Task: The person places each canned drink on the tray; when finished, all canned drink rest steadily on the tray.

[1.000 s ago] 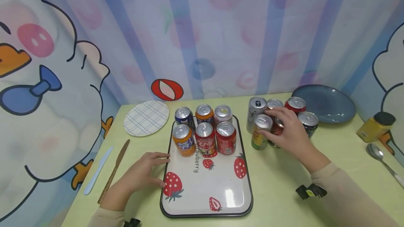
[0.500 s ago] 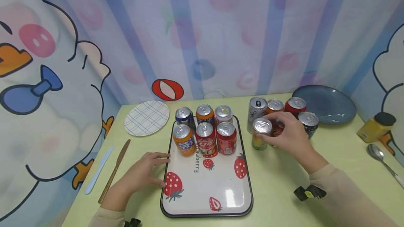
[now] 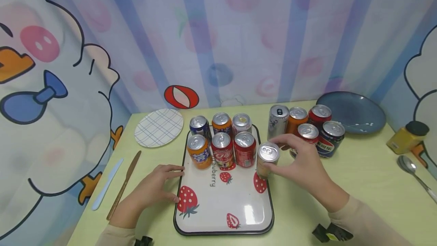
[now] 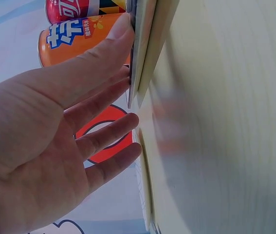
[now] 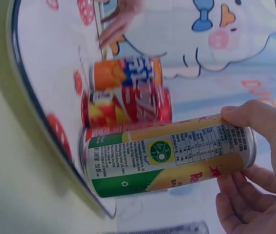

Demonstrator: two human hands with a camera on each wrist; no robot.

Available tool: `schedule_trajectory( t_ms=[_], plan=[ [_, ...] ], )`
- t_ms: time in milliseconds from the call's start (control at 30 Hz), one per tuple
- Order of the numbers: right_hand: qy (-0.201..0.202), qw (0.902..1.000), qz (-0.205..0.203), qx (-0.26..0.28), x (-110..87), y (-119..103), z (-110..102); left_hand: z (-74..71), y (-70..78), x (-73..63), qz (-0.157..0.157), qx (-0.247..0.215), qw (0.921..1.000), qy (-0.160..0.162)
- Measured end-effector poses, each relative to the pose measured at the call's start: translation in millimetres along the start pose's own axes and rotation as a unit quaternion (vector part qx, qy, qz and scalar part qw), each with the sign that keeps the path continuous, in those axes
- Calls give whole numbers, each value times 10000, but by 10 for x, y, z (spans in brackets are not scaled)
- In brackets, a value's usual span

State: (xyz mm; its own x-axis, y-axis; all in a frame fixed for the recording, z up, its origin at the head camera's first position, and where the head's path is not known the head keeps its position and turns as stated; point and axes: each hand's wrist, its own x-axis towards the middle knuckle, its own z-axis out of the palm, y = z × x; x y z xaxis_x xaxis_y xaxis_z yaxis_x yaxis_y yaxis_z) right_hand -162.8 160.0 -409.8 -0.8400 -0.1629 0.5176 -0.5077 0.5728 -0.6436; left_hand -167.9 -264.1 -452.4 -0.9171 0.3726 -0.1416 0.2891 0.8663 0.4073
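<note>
Checking the head view, I find the right hand (image 3: 304,166) pinching a slim can (image 3: 267,158) near its top, thumb on one side and fingers on the other. The can is over the right edge of the tray (image 3: 218,204), just beside the nearest red can (image 3: 244,153). The left hand (image 3: 155,187) grips nothing; its fingers lie loosely spread at the tray's left edge, apparently touching it.

Risks, in my judgement: first, if the can's base comes down on the tray's rim, it would stand tilted and could topple onto the tabletop (image 3: 295,215) off the tray's right edge. Second, carried too far left, it could knock the red can, which stands close to the other front cans (image 3: 222,153), and shift the row. Third, the hold is high on a narrow body, so a bump low down could turn the can between the fingers. An uneven push from the left hand could also slide the tray.

Hard to make out: I cannot tell whether the can's base touches the rim or hangs above it. In the right wrist view it covers most of the nearest red can. The back cans (image 3: 221,121) are largely screened by the front row. Towards the tabletop's far right corner, the right hand hides part of another red can (image 3: 308,134). The left wrist view crops the tray's cans.
</note>
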Motion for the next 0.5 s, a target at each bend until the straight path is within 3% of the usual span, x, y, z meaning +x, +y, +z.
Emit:
schedule_trajectory(
  t_ms=[267,500],
  plan=[
    [-528,9962,-8,687,-23,-309,365,-6,-1,4,-78,0,10000,-44],
    [-874,9859,410,1365,46,-531,801,14,-6,13,-176,-63,9998,-66]
  ],
)
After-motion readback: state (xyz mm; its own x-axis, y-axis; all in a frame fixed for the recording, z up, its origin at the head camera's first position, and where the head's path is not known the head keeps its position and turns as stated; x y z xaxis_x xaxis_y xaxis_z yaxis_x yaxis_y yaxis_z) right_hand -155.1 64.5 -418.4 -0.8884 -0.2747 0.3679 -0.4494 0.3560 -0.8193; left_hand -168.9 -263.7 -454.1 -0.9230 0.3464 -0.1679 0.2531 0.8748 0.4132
